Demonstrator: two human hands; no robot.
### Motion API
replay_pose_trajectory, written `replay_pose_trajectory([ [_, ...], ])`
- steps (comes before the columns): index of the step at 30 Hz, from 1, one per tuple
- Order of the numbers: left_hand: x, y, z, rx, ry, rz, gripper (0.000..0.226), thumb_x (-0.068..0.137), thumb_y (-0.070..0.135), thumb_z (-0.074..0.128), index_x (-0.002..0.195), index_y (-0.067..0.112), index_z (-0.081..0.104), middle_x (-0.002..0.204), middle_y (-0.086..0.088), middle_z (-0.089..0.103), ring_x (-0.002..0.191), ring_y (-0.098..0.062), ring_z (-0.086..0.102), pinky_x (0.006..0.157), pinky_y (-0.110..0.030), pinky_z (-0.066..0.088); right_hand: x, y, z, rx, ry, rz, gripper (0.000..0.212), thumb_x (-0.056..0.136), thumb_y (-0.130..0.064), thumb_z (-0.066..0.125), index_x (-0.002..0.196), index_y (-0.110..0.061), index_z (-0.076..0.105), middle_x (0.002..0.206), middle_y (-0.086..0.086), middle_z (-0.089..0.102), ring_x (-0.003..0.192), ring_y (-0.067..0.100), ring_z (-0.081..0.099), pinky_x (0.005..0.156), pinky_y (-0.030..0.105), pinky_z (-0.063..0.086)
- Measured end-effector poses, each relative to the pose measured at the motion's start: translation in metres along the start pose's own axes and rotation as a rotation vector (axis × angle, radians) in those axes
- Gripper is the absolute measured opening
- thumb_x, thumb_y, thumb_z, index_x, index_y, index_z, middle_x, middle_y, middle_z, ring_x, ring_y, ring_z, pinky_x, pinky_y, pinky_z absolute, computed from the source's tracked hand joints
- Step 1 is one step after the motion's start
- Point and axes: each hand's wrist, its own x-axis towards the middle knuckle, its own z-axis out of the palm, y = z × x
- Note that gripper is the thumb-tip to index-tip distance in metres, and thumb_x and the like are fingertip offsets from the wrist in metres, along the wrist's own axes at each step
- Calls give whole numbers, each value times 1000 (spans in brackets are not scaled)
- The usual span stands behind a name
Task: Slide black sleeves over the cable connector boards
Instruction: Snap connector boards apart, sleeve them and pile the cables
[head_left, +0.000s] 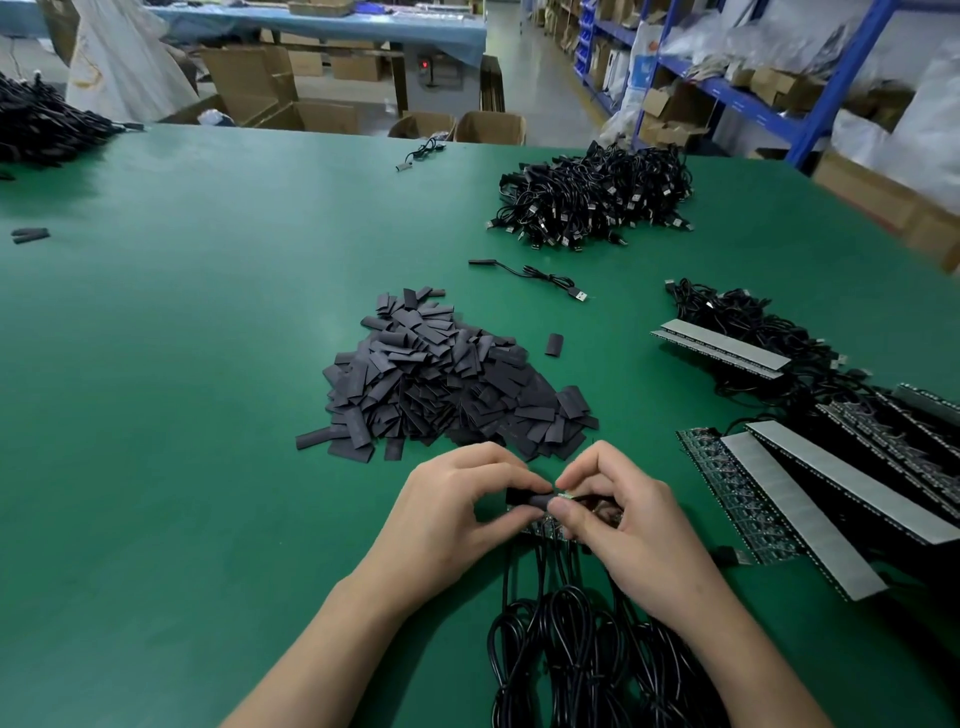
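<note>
My left hand (457, 506) pinches a short black sleeve (527, 500) between thumb and fingers. My right hand (621, 512) meets it from the right, its thumb and forefinger pinching a small connector board (563, 494) at the sleeve's mouth. More of the board strip (543, 531) shows under my fingers. Black cables (561, 639) run from the boards down toward me in loops. A big heap of loose black sleeves (447, 382) lies just beyond my hands on the green table (182, 374).
Panels of boards with grey backing strips (821, 483) and attached cables lie to the right. A pile of USB cables (597, 195) sits farther back, a single sleeved cable (530, 275) before it. Another dark heap (41, 124) occupies the far left corner. Blue shelving stands at right.
</note>
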Motion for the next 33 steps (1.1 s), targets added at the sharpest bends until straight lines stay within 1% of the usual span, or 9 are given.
replay_pose_trajectory([
  [4,0,0,-1,-26,26,-35,15,89,27,79,104,29,79,102,18,69,97,-5,68,84,-33,56,-2,1,-2,-105,37,-51,26,91,-32,76,104,-46,57,89,-20,73,83,1,67,73,12,44],
  [8,1,-1,-3,-13,52,-68,16,87,27,82,103,29,80,103,19,69,98,-3,68,84,-32,56,-3,4,-12,-245,134,-61,11,93,-45,65,103,-46,61,95,-24,68,100,1,63,86,22,45],
  [10,1,-1,-3,-6,59,-74,16,86,26,82,102,29,80,102,20,69,97,-3,68,84,-31,56,-3,6,-14,-314,140,-56,7,92,-42,67,97,-45,63,92,-26,67,100,0,60,85,28,48],
  [16,2,0,-2,-22,64,-69,16,86,23,83,101,28,80,100,18,70,95,-2,68,83,-29,55,-3,8,-8,-334,92,-68,14,91,-38,69,98,-46,60,88,-31,70,97,-4,57,80,24,44],
  [20,1,0,-2,-21,77,-78,15,87,25,83,101,28,80,99,17,71,94,-3,69,81,-30,56,-4,4,-7,-249,133,-86,12,89,-53,61,98,-46,57,86,-24,72,95,2,66,83,34,53],
  [23,1,0,-2,-25,84,-74,15,87,25,83,101,29,80,99,18,70,93,-2,69,81,-29,56,-3,1,-6,-222,120,-113,7,95,-44,59,91,-41,54,81,-23,73,89,4,70,80,40,57],
  [26,1,0,-2,-20,83,-60,16,87,24,83,102,28,80,99,18,70,93,-3,69,81,-30,56,-3,2,-5,-212,123,-108,13,96,-32,64,88,-38,56,79,-22,73,82,3,71,74,35,57],
  [30,0,0,-2,-17,100,-33,17,86,22,83,102,27,79,99,17,70,93,-4,69,79,-30,56,-2,3,-5,-180,126,-93,13,95,-30,67,88,-38,59,78,-20,74,80,2,72,69,17,52],
  [33,0,0,-1,-22,105,-22,17,86,21,83,103,26,79,100,17,70,92,-4,69,80,-29,56,-2,3,-5,-180,141,-90,16,94,-29,69,86,-39,60,75,-20,73,76,2,71,69,13,49],
])
